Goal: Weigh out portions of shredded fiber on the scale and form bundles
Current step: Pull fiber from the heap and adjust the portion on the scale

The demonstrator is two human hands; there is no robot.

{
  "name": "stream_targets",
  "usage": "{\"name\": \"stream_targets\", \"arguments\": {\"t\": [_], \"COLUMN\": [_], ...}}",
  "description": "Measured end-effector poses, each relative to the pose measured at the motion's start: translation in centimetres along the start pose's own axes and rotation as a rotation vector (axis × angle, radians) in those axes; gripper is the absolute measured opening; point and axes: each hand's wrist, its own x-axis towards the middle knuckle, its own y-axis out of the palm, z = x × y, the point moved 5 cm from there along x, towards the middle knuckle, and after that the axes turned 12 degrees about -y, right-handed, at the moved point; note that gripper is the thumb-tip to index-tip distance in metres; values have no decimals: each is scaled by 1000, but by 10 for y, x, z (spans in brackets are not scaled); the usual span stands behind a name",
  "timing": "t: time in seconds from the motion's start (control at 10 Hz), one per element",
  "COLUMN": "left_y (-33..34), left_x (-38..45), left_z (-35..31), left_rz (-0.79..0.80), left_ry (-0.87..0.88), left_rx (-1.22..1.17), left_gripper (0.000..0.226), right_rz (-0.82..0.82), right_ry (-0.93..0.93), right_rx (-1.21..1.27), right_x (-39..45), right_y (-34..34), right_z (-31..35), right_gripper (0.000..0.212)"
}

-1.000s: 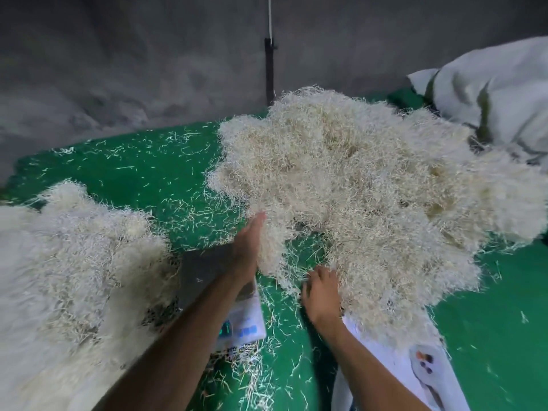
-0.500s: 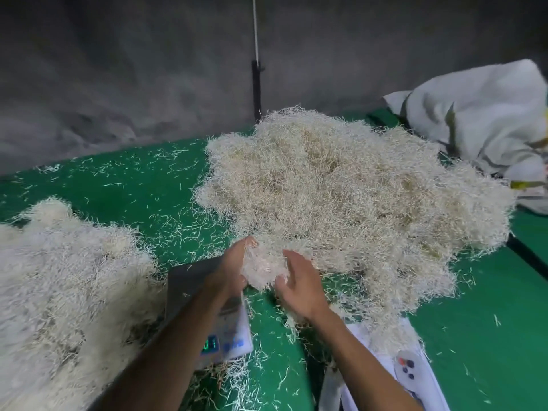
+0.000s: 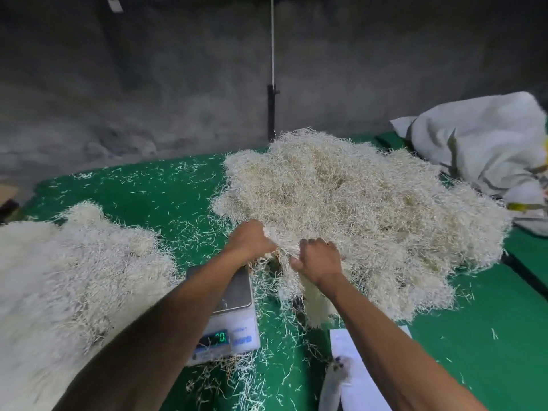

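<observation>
Leftmost, a second mass of shredded fiber (image 3: pixel 74 271) is spread over the green surface (image 3: pixel 166 191). Just right of it, near the viewer, the scale (image 3: pixel 229 318) is seen, its pan bare of any portion and partly hidden under the left forearm. The left hand (image 3: pixel 250 240) and right hand (image 3: pixel 318 259) are both clenched on a tuft at the near left edge of the large fiber pile (image 3: pixel 355 209). The scale lies just near and left of both hands, nearest the left, so the tuft would probably be carried that way.
</observation>
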Motion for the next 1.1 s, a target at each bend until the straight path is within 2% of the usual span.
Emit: {"name": "stream_targets", "arguments": {"t": [0.1,0.2,0.3,0.4,0.5,0.6,0.7,0.8,0.9,1.0,1.1], "left_y": [-10,1,14,30,33,25,10,-20,-36,-34,-33], "left_x": [-12,-25,-36,-47,-47,-45,-46,-35,-27,-27,-25], "left_z": [-3,-8,-6,-3,-2,5,35,93,131,130,117], "left_rz": [207,268,257,240,230,207,157,31,46,90,150], "left_ry": [-56,-49,-92,-108,-112,-164,-277,-412,-496,-541,-483], "left_rx": [-374,-627,-821,-824,-883,-974,-1130,-1202,-1302,-1259,-1366], "left_gripper": [104,110,107,105,103,96,84,64,48,68,60], "right_rz": [-27,-24,30,53,19,37,114,37,-50,51,48], "right_ry": [58,164,290,376,395,412,480,647,709,564,487], "right_rx": [51,181,280,232,146,215,370,632,839,872,707], "right_x": [-6,-5,-2,5,17,30,24,11,13,22,33], "right_y": [-6,-17,-22,-29,-40,-37,-22,-19,-16,-21,-27], "right_z": [-10,-13,-17,-24,-20,-10,-31,-74,-96,-66,-47], "right_gripper": [53,57,47,35,24,20,29,35,40,26,45]}}
